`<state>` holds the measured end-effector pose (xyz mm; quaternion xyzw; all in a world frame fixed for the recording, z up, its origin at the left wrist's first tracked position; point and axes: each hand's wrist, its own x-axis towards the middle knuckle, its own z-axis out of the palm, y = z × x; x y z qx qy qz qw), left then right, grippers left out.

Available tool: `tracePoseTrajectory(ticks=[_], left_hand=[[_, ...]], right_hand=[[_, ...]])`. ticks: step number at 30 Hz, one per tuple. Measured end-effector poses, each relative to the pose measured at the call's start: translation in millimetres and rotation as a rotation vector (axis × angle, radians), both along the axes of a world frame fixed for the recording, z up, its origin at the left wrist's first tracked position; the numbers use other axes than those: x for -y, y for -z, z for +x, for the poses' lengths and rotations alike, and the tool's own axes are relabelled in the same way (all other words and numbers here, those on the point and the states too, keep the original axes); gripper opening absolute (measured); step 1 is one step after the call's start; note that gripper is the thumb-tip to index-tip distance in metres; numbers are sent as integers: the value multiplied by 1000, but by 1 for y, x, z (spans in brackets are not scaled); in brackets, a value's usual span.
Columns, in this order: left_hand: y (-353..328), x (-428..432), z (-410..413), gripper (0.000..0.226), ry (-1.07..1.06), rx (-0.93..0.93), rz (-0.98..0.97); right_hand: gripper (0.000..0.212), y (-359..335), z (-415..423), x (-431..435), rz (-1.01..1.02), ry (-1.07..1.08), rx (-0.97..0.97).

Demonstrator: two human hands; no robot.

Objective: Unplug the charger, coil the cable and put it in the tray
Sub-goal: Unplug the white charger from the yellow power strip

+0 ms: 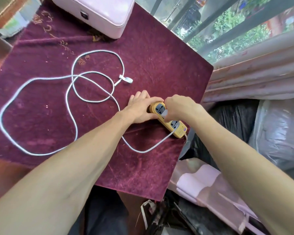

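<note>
The charger (165,113) is pinched by the right hand (178,107) while plugged into the yellow strip (168,119), which is pressed flat under the open left hand (139,110) near the table's edge. The cable (71,106) is spread in loose, crossing loops over the cloth (151,65); no tray can be made out. If the strip is let go during the pull, it could be dragged off the edge. A slanted pull may bend the pins, and the crossed loops may be knotted during coiling.
</note>
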<state>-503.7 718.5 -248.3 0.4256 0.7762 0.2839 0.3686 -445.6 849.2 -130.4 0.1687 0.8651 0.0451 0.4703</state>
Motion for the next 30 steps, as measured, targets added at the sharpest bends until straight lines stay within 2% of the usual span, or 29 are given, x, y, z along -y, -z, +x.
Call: tracePoseTrajectory(ticks=[7,30], left_hand=[[2,2,1,61,-19,39,32],[5,2,6,59,-54,19,52]], right_hand=[[70,17,2,10,146,-207,72],[70,15,5,4,60,-408,154]])
